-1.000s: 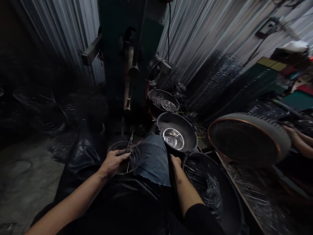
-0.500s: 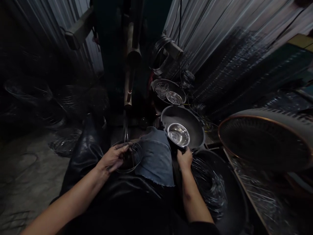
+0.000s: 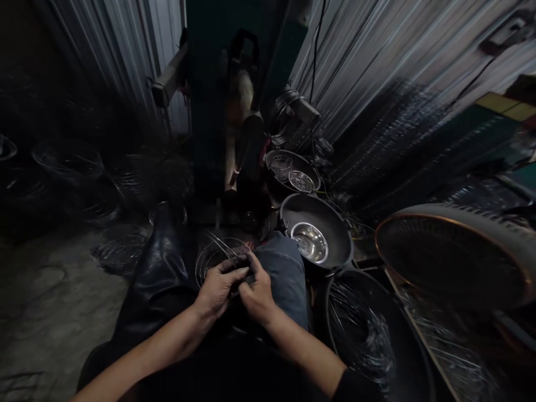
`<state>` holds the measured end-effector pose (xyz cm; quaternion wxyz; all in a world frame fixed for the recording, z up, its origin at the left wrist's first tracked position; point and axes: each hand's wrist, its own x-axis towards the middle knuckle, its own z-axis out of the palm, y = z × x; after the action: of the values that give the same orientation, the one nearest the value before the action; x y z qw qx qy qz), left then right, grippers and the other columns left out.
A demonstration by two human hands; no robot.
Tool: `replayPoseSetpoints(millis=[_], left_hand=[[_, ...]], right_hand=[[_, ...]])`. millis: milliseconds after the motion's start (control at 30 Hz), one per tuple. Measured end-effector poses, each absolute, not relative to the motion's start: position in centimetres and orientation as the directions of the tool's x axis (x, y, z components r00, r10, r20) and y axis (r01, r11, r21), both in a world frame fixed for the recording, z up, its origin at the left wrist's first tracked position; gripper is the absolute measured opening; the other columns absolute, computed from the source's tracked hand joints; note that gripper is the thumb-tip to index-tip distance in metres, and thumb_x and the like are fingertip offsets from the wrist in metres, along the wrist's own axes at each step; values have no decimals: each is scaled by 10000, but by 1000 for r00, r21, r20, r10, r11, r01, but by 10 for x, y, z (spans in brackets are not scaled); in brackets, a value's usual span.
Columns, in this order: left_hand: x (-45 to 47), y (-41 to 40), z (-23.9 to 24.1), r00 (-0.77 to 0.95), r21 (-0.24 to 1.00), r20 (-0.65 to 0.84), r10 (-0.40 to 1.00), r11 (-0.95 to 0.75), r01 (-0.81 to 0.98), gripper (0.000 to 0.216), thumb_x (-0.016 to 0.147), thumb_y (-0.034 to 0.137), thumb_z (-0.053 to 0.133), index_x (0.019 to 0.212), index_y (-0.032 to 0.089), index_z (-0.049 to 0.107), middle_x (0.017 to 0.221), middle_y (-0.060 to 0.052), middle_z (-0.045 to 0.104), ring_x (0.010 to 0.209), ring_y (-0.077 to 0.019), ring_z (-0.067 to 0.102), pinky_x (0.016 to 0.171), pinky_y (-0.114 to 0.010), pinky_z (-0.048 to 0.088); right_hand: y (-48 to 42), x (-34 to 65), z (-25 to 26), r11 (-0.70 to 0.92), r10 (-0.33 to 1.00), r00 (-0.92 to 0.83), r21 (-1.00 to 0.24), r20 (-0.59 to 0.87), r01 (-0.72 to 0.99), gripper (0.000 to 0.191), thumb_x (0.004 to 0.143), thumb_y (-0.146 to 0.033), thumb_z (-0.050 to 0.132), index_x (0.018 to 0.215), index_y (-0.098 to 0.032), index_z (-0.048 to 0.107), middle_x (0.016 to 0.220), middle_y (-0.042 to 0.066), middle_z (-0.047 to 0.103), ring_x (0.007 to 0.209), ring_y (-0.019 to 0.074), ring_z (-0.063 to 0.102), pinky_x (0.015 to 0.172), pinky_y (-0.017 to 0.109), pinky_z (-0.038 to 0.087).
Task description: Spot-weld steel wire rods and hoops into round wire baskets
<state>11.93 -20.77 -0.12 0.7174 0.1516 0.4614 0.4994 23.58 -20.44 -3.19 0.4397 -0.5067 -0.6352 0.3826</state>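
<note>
My left hand [image 3: 218, 287] and my right hand [image 3: 256, 291] meet over my lap, both closed on a round wire ring frame [image 3: 211, 257] with thin wires across it. The frame rests beside a blue denim cloth [image 3: 285, 273] on my right knee. The fingers of both hands pinch at the frame's right side; what lies between the fingertips is too dark to make out.
A dark pan [image 3: 335, 234] holding a shiny steel bowl [image 3: 310, 241] stands right of my knee. Another pan [image 3: 312, 170] sits behind it, and a big basin of wire pieces [image 3: 402, 335] is at the lower right. A fan guard [image 3: 456, 251] lies far right. Wire rings [image 3: 117, 251] lie on the floor left.
My right hand left the basin's edge by the steel bowl and came left to join my left hand on the wire frame. The view shifted slightly.
</note>
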Motion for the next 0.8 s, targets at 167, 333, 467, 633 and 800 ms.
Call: replayPoseSetpoints(millis=[167,333,467,633,800], left_hand=[[78,-216,-8,-61,990,-51,997,58,130,238,721,368,702,917,241,749,980,-50,678,954,-216,628,895,-347,494],[30,-202,-1,-291,826,388,874,-190,531,473,765,469,666,1192,267,635,1220,-70,577,1140,-241,547,1002,-403,441],[14,-177,9,-119,795,414,902,-295,530,497,807,446,635,1271,281,566,1225,-38,613,1106,-205,586,979,-348,468],[19,-164,6,-168,815,449,877,-326,479,317,858,344,599,1168,290,639,1093,7,678,970,-145,642,876,-250,510],[24,-161,-4,-208,822,423,882,-277,497,335,851,361,602,1160,240,647,1035,-19,695,869,-148,658,842,-271,523]], right_hand=[[-172,250,-13,110,994,7,-993,110,29,403,596,-112,560,969,-194,687,892,19,705,853,198,640,824,328,509],[-141,265,7,-65,997,-62,-970,-52,-232,374,503,-64,612,842,-195,699,777,-1,698,718,158,623,689,262,488],[-129,267,17,-113,989,-132,-935,-72,-335,393,488,-61,602,841,-198,705,748,5,702,700,158,626,657,253,488],[-121,262,18,-182,977,-181,-883,-113,-432,407,482,-50,633,851,-203,710,749,17,710,699,183,642,646,286,508],[-112,257,7,-157,988,-91,-841,-129,-519,384,456,-111,788,825,-206,733,779,5,712,683,154,638,647,263,519]])
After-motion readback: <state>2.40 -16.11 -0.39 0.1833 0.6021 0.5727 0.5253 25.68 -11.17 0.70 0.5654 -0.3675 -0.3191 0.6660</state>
